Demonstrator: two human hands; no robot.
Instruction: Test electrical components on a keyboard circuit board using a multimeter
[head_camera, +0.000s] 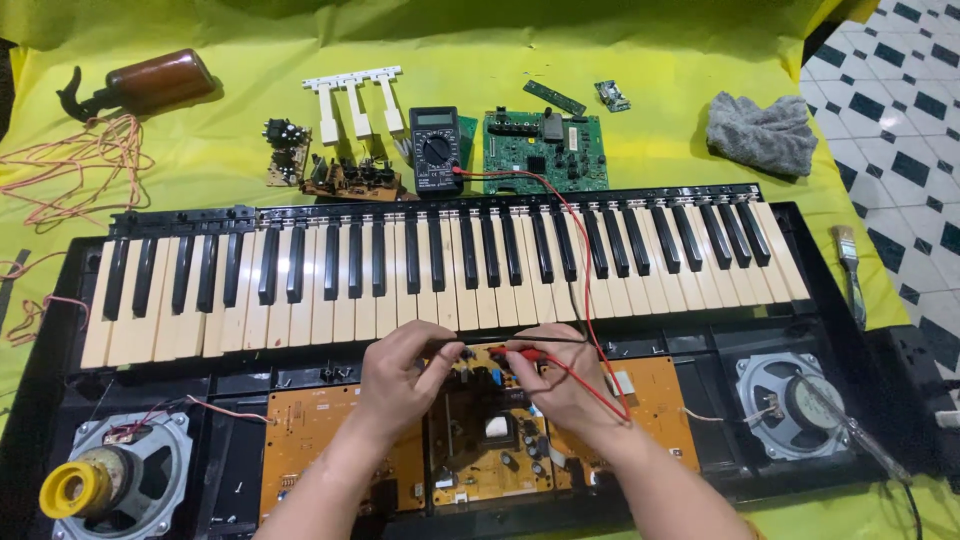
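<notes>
Circuit board (500, 420), orange-brown and set in the middle bay of an opened black keyboard case (830, 250), lay under both hands at the near edge of the view. The case rested on a yellow sheet (650, 60) spread over the floor; white tiles with dark diamond insets (900, 130) showed at the right. The row of black and white keys (440, 270) ran across the case just beyond the board, and a round speaker sat at each end of the case, the left speaker (115, 480) with a yellow core, the right speaker (790, 405) grey.

The left hand (405, 375) was closed in a pinch on a black probe (455, 348), its tip down on the far edge of the board. The right hand (560, 385) was closed in a like pinch on a red probe (515, 355), whose tip met the board just beside the black one. A red lead (580, 260) ran from the right hand back over the keys to a dark multimeter (436, 150) lying on the sheet beyond the keyboard.

Beside the meter lay a green circuit board (545, 150), two small brown boards (330, 170) and a set of loose white keys (355, 100). A brown bottle (150, 85) and tangled pink wire (80, 165) lay far left; a grey cloth (762, 132) and a paintbrush (850, 265) lay right.
</notes>
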